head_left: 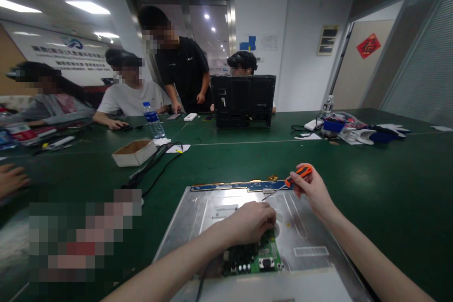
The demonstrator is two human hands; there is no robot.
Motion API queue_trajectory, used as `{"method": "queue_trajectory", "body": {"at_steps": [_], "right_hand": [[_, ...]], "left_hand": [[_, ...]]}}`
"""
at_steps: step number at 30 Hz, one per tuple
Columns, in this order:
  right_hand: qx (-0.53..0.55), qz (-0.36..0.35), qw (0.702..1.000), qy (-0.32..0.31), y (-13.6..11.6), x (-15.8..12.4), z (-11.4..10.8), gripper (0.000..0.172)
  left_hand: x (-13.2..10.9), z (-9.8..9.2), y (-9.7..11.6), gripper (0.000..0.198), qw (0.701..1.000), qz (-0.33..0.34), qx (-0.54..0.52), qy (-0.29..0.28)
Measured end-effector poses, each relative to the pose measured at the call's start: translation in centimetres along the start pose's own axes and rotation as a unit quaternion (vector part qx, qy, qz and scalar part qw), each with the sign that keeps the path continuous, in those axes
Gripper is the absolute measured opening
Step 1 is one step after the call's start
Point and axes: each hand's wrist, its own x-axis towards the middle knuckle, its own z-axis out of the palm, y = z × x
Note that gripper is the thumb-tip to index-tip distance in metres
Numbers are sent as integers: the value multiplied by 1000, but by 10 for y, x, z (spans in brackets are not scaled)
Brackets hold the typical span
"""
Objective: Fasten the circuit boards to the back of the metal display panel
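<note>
A screwdriver [299, 175] with an orange and black handle is pinched in my right hand [313, 188]. Its thin shaft slants down to the left, with the tip close to the fingers of my left hand [253, 221]. That hand is curled over a green circuit board [255, 257], and whatever its fingers grip is hidden. Beneath both hands lies a flat silver metal display panel [311, 273], back side up. Along the panel's far edge runs a narrow blue circuit strip [230, 187], partly behind the screwdriver.
Across the green table [389, 188] stands a black monitor frame [244, 101]. A small open box [136, 153], dark cables [152, 165] and a water bottle [154, 120] are left. Gloves [364, 134] lie far right. Several people are around the table; another person's hand [12, 180] shows at left.
</note>
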Motion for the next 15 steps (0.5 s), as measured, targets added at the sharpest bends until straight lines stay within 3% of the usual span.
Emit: {"method": "queue_trajectory", "body": {"at_steps": [15], "right_hand": [[-4, -7, 1000, -9, 3, -1, 0, 59]], "left_hand": [[2, 4, 1, 5, 999, -31, 22, 7]]}}
